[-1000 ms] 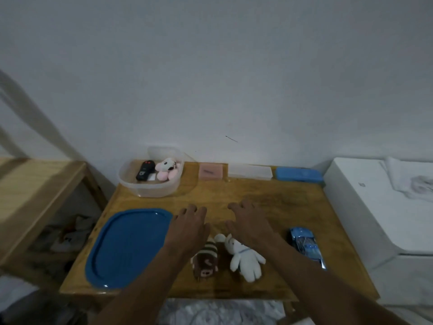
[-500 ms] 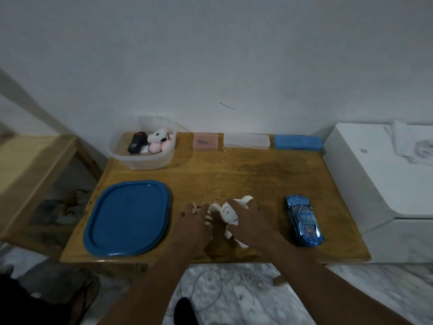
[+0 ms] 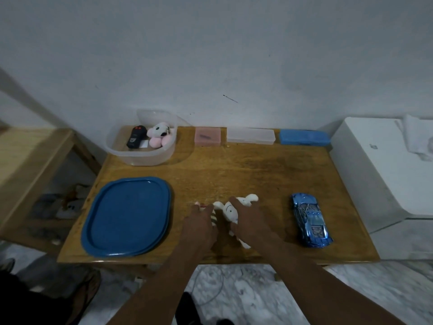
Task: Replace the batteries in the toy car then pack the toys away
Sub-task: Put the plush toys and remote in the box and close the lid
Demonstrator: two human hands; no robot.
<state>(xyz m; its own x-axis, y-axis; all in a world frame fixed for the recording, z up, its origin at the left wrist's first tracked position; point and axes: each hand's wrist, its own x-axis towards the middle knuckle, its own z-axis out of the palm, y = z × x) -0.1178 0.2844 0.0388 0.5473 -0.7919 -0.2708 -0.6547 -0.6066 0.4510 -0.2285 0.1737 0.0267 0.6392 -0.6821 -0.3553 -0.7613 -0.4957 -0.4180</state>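
Car (image 3: 310, 221): on tabletop (image 3: 234, 165), right side near front edge, apart from both hands; whether batteries are swapped can't be told. Lid (image 3: 127, 215): blue, flat at front left, off tub. Tub (image 3: 140, 160): clear, back left, open, holds pink plush (image 3: 158, 138) and remote (image 3: 136, 137), so packing looks part done. Right hand (image 3: 248, 221): fingers wrapped round white plush (image 3: 228, 209). Left hand (image 3: 199, 227): lies over striped plush (image 3: 213, 218), grip hidden, can't tell. Left to do, by my judgement: both plush and car into tub, lid on.
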